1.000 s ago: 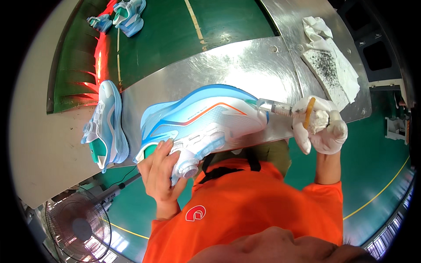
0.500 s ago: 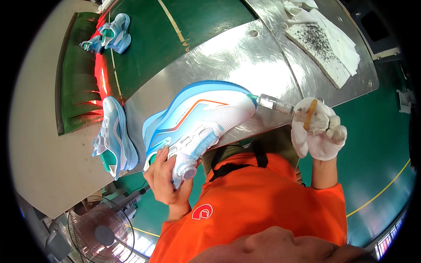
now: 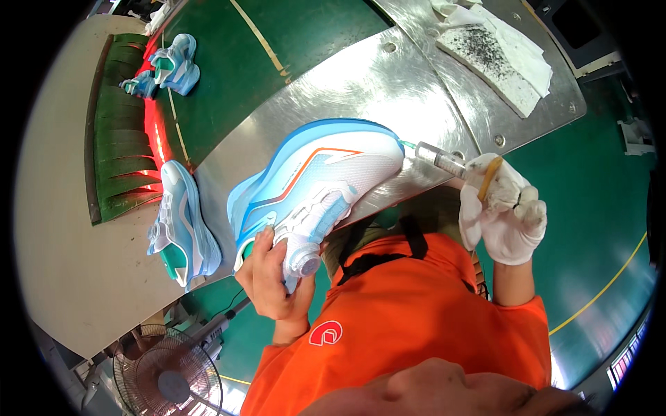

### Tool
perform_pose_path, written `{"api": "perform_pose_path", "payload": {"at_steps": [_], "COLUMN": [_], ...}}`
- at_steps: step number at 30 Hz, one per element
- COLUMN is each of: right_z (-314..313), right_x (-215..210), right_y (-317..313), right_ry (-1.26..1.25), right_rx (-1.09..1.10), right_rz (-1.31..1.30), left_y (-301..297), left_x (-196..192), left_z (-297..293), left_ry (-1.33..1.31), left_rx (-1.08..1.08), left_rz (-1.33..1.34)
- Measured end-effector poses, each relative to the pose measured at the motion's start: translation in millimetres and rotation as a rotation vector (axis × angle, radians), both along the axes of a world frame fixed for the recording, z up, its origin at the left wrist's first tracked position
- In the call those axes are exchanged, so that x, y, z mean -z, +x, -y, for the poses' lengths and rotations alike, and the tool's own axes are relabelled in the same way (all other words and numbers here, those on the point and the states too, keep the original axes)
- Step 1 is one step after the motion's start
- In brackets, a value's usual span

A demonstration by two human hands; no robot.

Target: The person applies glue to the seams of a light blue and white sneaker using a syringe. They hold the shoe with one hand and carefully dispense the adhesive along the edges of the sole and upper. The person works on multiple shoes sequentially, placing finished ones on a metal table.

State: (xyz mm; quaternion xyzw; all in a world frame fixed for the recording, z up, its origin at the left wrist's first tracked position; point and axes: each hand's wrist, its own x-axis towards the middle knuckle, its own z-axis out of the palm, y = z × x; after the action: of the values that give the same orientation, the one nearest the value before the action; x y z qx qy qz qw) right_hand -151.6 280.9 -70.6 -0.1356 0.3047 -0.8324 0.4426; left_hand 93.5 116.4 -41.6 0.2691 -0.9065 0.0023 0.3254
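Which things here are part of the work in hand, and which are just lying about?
In use: blue and white shoe in bare left hand; syringe-like tool in gloved right hand.
Lying about: second shoe, distant shoes, speckled cloth, fan.

Light blue and white shoe (image 3: pixel 316 187) with an orange stripe; white glove (image 3: pixel 505 215); orange shirt (image 3: pixel 409 319); shiny silver table (image 3: pixel 361 90).

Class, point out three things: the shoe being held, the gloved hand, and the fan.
Shoe (image 3: pixel 316 184), head view, on its blue and white side panel.
Gloved right hand (image 3: pixel 506 215), head view, on the glove's back.
Fan (image 3: pixel 166 374), head view, on its grille.
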Motion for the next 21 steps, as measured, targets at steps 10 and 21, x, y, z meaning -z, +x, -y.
{"api": "perform_pose_path", "payload": {"at_steps": [10, 21], "right_z": [-2, 5], "right_x": [-37, -47], "right_y": [11, 28], "right_ry": [0.271, 0.437], "right_rx": [-0.095, -0.149], "right_rz": [-0.141, -0.257], "left_y": [5, -5], "left_x": [-5, -23], "left_z": [-1, 20], "left_ry": [0.026, 0.100], "left_rx": [0.001, 0.039], "left_rz": [0.001, 0.041]}}
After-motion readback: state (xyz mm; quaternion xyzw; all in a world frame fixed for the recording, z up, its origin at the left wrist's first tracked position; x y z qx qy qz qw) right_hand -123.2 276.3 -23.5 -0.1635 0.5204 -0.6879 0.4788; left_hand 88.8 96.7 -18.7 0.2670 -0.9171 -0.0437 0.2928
